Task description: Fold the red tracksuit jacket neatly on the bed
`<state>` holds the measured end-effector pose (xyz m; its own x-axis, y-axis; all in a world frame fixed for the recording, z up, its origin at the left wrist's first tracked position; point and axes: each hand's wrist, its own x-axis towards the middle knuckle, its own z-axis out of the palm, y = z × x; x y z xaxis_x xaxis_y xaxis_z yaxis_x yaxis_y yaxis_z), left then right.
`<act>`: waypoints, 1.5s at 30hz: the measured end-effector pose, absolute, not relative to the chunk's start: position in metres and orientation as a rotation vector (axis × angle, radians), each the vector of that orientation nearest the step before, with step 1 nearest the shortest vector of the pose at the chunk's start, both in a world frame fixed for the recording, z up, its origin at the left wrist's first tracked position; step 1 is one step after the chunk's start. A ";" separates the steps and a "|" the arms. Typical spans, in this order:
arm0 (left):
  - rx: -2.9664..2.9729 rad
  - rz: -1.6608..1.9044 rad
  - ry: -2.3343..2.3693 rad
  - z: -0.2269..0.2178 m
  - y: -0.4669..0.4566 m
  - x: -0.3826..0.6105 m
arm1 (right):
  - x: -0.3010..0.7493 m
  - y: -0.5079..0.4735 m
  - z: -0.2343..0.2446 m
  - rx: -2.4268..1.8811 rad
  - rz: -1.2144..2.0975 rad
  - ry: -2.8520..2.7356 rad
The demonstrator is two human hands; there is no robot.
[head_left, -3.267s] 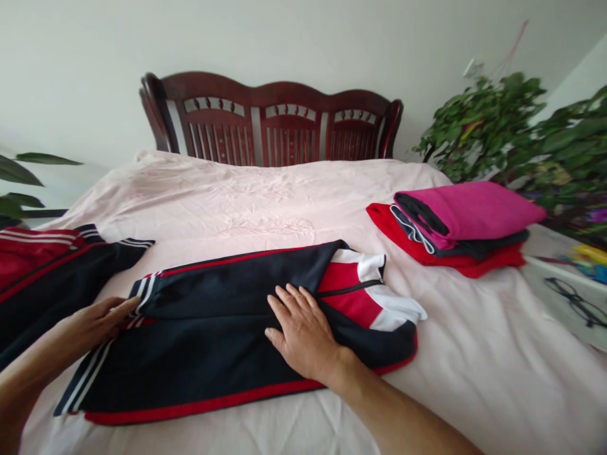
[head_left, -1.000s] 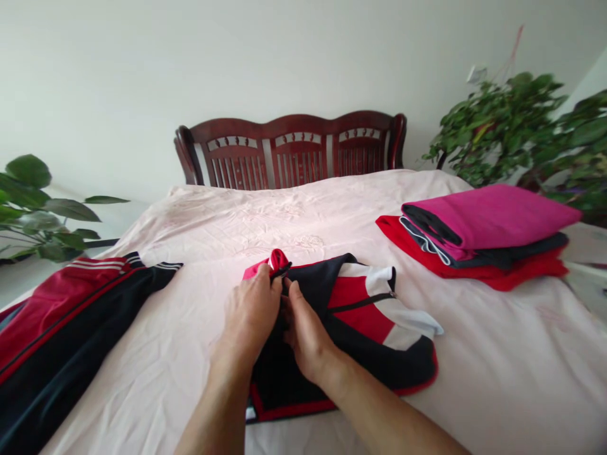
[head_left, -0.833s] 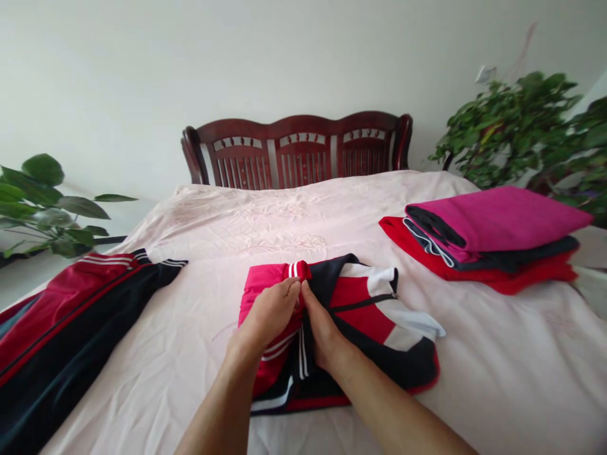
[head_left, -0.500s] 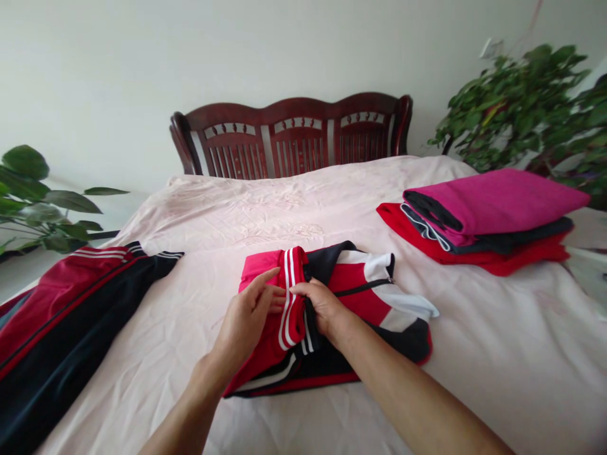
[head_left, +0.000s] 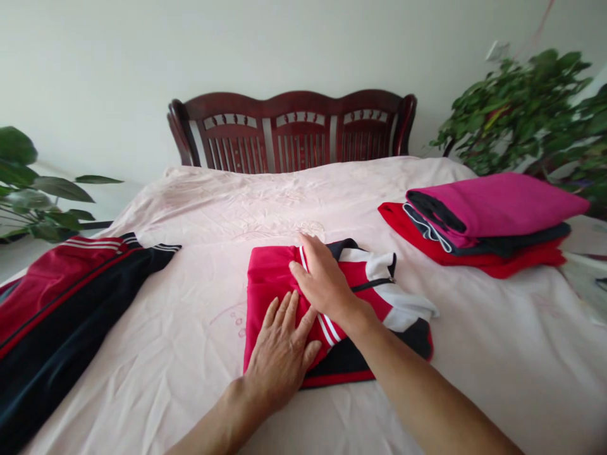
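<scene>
A folded track jacket (head_left: 270, 278), red with dark navy, white panels and a zip, lies on the pale pink bedsheet (head_left: 199, 208) in front of me. My left hand (head_left: 282, 351) lies flat on its near red part, fingers stretched out. My right hand (head_left: 325, 278) rests palm down across the top fold, fingers together and flat, near the white stripes. Neither hand grips anything.
A second red and navy striped garment (head_left: 52, 297) lies spread at the left edge. A stack of folded clothes, magenta on dark on red (head_left: 488, 218), sits at the right. A dark wooden headboard (head_left: 291, 129) stands behind. Leafy plants (head_left: 526, 107) flank both sides of the bed.
The long jacket has been folded into a compact block. Both hands pinched the striped hem and carried it over; now they have let go and press flat on the fold.
</scene>
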<state>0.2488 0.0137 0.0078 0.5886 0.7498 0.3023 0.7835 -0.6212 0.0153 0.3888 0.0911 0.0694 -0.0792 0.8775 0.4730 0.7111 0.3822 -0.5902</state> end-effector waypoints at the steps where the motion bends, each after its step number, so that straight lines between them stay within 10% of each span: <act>1: -2.697 -0.419 -1.291 0.007 0.011 0.248 | 0.381 0.091 0.069 -1.386 0.240 -1.921; 26: -2.693 -0.984 -1.740 -0.007 -0.037 0.171 | 0.380 0.120 0.034 -1.807 0.061 -2.164; 45: -2.892 -0.675 -1.258 0.005 -0.043 0.172 | 0.310 0.197 0.056 -1.635 -0.179 -2.384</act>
